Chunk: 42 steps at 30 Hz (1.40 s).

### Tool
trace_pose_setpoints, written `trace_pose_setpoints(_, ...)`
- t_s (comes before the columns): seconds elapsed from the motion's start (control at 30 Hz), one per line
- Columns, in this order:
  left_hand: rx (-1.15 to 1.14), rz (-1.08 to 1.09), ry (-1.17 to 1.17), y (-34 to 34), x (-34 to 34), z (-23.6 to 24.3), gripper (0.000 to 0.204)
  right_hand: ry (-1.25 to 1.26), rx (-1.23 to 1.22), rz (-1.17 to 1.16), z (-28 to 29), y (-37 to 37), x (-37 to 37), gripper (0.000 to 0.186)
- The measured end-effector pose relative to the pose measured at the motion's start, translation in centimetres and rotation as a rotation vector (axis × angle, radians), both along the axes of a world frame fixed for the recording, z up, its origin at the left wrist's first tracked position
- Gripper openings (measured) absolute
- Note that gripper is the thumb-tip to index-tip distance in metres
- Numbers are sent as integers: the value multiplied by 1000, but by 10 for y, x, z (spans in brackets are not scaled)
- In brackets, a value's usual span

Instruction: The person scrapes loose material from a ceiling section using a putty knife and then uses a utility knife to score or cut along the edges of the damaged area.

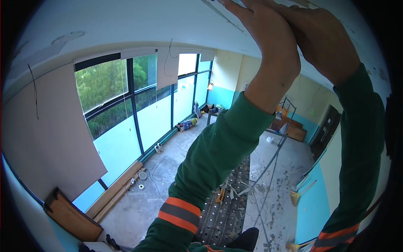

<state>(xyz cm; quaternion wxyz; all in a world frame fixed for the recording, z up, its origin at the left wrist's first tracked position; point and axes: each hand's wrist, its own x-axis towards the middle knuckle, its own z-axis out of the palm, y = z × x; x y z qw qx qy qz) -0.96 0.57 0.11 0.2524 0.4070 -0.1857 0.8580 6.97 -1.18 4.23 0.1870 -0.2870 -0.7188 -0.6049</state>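
Note:
Both arms, in green sleeves with orange and grey bands, reach up to the ceiling (168, 23). My left hand (266, 21) is at the top edge of the view, with one digit stretched to the left; its other fingers are cut off. Just right of it, my right hand (321, 35) bends at the wrist and points left, its fingers hidden behind the left hand and by the edge. Whether either hand holds anything does not show. Close to the hands, the white ceiling has dark cracks and peeled patches.
Below me lies a perforated metal platform (226, 210) with scraps and an orange-handled tool (220, 195). Grey scaffold bars (268, 164) rise at its right. Wooden planks (115, 191) lie by the windows; brooms (296, 197) lean at the right wall. Debris spots the floor.

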Motion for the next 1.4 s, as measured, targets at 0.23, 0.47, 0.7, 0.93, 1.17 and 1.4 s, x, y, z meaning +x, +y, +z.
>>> trace_pose_setpoints(0.23,88,35,15,11,-17,8,63,-34,73,295,9,20,-16,43)
trace_pose_setpoints(0.47,119,-41,-47,6,-15,-7,60,-156,174,172,2,12,-18,45)
trace_pose_setpoints(0.7,10,92,-12,6,-3,3,57,19,3,-20,5,11,-8,44)
trace_pose_setpoints(0.93,314,-266,390,61,-141,-3,56,-94,155,367,-1,9,-99,16)
trace_pose_setpoints(1.17,43,-187,73,62,-73,-27,62,52,89,337,-37,33,-51,32)
trace_pose_setpoints(1.4,-167,-56,95,-8,-23,-17,45,107,23,512,-30,26,0,34)
